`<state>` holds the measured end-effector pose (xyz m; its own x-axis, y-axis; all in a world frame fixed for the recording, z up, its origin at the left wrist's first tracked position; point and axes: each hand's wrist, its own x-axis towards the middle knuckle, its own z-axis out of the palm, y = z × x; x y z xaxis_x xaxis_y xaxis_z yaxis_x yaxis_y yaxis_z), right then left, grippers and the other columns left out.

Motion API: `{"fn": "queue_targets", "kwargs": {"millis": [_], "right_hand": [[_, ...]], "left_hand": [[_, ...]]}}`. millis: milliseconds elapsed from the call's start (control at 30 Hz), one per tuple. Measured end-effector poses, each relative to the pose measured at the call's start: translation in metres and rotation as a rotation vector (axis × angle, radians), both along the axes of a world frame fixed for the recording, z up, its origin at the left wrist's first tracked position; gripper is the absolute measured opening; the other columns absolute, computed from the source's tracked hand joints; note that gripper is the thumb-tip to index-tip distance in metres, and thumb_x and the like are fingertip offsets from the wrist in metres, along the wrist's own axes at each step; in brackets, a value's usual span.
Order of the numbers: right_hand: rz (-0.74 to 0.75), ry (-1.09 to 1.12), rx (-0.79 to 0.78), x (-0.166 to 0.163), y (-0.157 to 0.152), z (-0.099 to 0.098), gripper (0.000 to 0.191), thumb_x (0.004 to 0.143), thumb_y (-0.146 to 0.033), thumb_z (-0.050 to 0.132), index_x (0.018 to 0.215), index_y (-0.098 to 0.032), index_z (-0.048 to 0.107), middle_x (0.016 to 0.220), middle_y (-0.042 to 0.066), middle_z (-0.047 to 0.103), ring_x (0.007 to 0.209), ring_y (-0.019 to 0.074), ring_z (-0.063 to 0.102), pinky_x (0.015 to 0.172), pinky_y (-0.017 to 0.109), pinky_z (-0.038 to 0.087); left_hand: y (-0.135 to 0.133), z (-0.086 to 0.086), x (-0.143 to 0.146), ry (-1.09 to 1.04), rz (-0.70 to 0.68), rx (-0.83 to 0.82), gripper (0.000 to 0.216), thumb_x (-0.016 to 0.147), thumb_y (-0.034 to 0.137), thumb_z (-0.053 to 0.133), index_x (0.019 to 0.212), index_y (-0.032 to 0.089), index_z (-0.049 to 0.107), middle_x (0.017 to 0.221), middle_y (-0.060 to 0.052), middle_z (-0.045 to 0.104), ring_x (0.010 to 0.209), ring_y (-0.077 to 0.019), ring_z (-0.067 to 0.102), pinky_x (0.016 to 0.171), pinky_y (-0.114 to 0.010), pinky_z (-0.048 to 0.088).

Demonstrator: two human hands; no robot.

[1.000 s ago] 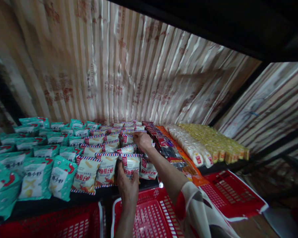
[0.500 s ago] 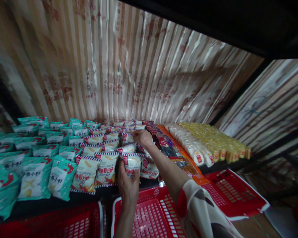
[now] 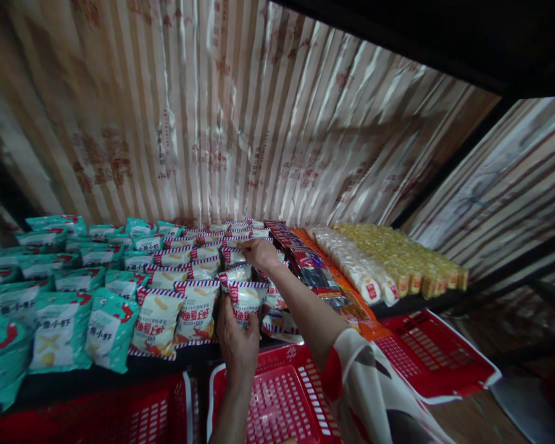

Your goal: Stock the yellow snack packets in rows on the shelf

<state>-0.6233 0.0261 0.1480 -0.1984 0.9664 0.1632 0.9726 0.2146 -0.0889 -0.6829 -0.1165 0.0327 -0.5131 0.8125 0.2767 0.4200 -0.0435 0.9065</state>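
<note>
- The left hand, low in the middle of the frame, is closed round the bottom of a white snack packet with a red and blue striped edge; the packet stands at the front edge of the shelf, fingers wrapped on its lower part, thumb on the left side.
- The right hand, just above the middle of the frame, reaches further back over the same row; its fingers are curled and pinch the top edge of another white packet; how tight the pinch is I cannot tell.
- Against the frame one second ago, the right hand sits a little higher and further back in the row; the left hand has barely shifted and keeps its hold on the same front packet; the packet at the lower right of the white row now leans flatter than before.
- To the left of the hands lie rows of teal packets; the white striped packets fill the middle rows.
- To the right of the right forearm run a line of dark packets, then an orange strip, then pale wrapped rolls and yellow packs, toward the right of the frame.
- Below the shelf, at the bottom of the frame, are red plastic baskets; the left forearm rises in front of the middle one.
- A patterned sleeve covers the right arm at the lower right; a striped sheet hangs behind the shelf.
</note>
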Motion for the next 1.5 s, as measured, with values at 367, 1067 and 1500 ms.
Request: {"fn": "queue_targets", "kwargs": {"millis": [367, 1067, 1500], "right_hand": [[-0.001, 0.011, 0.096, -0.001, -0.004, 0.006, 0.030, 0.084, -0.030, 0.043, 0.099, -0.030, 0.068, 0.099, 0.001, 0.070, 0.092, 0.0173, 0.063, 0.073, 0.022, 0.043], [0.169, 0.032, -0.048, 0.000, 0.001, -0.008, 0.029, 0.081, -0.020, 0.048, 0.101, -0.026, 0.069, 0.097, 0.004, 0.070, 0.090, 0.0192, 0.064, 0.076, 0.024, 0.045], [0.205, 0.480, 0.397, 0.028, -0.016, -0.009, 0.026, 0.085, -0.023, 0.046, 0.098, -0.016, 0.067, 0.104, 0.008, 0.066, 0.099, 0.0183, 0.059, 0.090, 0.029, 0.044]], "left_hand": [[-0.003, 0.009, -0.001, -0.028, -0.031, -0.048, 0.055, 0.073, 0.028, 0.050, 0.125, 0.010, 0.044, 0.128, -0.017, 0.051, 0.121, -0.0255, 0.045, 0.101, -0.039, 0.036], [-0.001, 0.001, -0.001, 0.101, 0.000, 0.037, 0.058, 0.076, 0.026, 0.047, 0.129, 0.003, 0.039, 0.132, -0.022, 0.044, 0.125, -0.0294, 0.039, 0.103, -0.045, 0.032], [-0.007, 0.017, 0.001, 0.091, 0.052, -0.007, 0.064, 0.073, 0.021, 0.050, 0.132, 0.000, 0.032, 0.133, -0.025, 0.042, 0.125, -0.0286, 0.040, 0.104, -0.042, 0.033]]}}
